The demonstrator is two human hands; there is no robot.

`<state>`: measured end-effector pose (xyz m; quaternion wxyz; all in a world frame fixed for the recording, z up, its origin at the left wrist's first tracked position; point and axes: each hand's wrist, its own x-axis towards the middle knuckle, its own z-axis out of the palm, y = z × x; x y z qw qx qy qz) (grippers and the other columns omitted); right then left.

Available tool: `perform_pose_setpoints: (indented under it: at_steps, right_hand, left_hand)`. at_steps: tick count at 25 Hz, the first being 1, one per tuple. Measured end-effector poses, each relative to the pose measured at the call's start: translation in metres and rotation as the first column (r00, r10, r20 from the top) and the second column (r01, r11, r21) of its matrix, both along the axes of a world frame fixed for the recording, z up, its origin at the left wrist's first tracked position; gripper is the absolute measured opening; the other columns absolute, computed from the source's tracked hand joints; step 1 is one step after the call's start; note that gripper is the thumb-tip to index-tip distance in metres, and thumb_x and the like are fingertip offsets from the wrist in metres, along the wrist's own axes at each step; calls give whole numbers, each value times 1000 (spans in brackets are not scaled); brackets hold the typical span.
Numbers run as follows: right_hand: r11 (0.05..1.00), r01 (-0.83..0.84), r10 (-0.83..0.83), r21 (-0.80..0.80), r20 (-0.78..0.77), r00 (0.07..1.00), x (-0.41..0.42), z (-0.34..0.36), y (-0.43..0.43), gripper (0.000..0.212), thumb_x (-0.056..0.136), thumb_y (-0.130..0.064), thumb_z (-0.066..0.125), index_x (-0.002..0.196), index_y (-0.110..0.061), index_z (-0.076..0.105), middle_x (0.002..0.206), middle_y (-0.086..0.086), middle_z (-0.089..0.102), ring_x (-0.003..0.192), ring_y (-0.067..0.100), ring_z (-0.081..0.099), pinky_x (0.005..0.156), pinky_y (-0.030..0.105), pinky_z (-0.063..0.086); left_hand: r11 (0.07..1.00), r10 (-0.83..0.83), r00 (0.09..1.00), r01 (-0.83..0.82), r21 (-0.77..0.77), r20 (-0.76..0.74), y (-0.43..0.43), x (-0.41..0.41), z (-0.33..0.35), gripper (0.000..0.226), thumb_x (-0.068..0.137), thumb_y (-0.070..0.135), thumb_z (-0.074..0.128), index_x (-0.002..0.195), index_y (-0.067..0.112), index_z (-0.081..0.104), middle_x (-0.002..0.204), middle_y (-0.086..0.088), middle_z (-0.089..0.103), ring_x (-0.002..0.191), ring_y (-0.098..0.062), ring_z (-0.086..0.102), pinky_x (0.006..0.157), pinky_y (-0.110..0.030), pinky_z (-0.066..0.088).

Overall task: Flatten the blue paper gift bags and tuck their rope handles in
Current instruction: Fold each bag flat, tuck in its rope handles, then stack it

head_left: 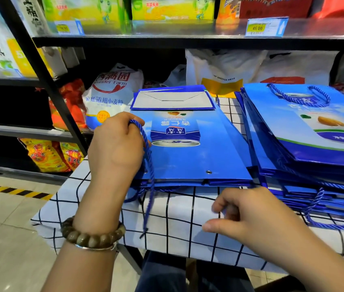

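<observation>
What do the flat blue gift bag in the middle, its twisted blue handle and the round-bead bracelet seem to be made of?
Flat blue gift bag: coated paper, glossy; crisp folds and sheen. Twisted blue rope handle: probably synthetic cord; spiral strands show. Brown-green round-bead bracelet: perhaps wood or stone, softly polished; the look leaves it open.

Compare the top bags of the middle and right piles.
The middle bag points its eyelet edge at the person; the right bag points that end away. The left hand grips the middle bag's handle, pulled out; the right bag's handle lies on its face. The right bag sits tilted, the middle bag level. Both are blue and flattened.
</observation>
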<state>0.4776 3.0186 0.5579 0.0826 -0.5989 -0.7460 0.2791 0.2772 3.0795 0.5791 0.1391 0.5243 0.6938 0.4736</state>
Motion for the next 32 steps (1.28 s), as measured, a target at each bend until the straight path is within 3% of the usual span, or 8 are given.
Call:
perform_pose_setpoints:
  at_steps: [5,10,14,17,20,23,27,32]
  right_hand:
    - [997,-53,59,52,-108,992,-40,-8,-6,52,78,-63,50,119,-30,51,66,-7,50,78,14,55,73,30,45]
    - [993,-74,93,88,-229,969,-63,-14,0,35,80,-52,57,79,-17,55,66,3,54,69,23,54,64,34,44]
    - [997,-71,78,33,-380,922,-51,-14,-3,26,83,-37,62,75,-12,63,68,8,63,61,24,58,62,35,50]
    - [996,-37,-32,-82,-701,713,-34,8,-5,19,73,-30,67,62,-15,64,56,3,63,41,12,53,42,20,42]
    - [979,203,-95,20,-838,537,-16,26,12,22,77,-22,62,60,-8,59,48,3,59,35,11,50,36,19,39]
    - [922,360,-89,142,-827,555,-7,37,33,25,86,-16,56,67,1,54,46,1,58,34,9,49,36,20,40]
    - [911,372,-93,177,-790,606,-8,37,43,26,87,-17,56,67,-2,56,46,-1,59,35,9,50,38,22,43]
    - [926,359,-122,113,-812,571,-11,29,44,25,87,-14,57,62,-9,55,46,1,59,36,10,52,38,20,45]
  left_hand:
    - [996,-80,996,79,36,43,-6,13,11,22,73,32,41,67,26,61,52,6,64,65,-27,65,67,-46,55]
    - [984,-165,986,164,73,5,-16,27,26,25,71,36,38,65,26,61,53,19,63,57,-18,62,62,-44,54]
    - [985,-139,990,135,107,23,-14,21,27,28,73,35,36,70,22,61,52,14,63,58,-17,62,64,-45,54]
    - [981,-193,981,194,3,-35,-11,14,21,14,79,34,51,79,24,59,65,5,67,69,-22,64,69,-46,54]
    - [931,-359,928,350,-101,-96,-13,14,13,35,80,13,62,100,39,51,93,15,60,86,-6,60,74,-20,50]
    - [941,-302,950,310,136,-73,-27,23,15,36,81,16,60,107,39,49,102,19,47,91,8,49,66,-2,38]
    - [878,-457,875,472,74,-161,-38,43,0,28,72,54,48,82,34,65,83,16,57,80,1,53,74,-16,43]
    - [876,-478,861,481,-29,-173,-31,52,-11,28,73,48,53,85,27,68,77,12,59,72,-6,53,72,-33,47]
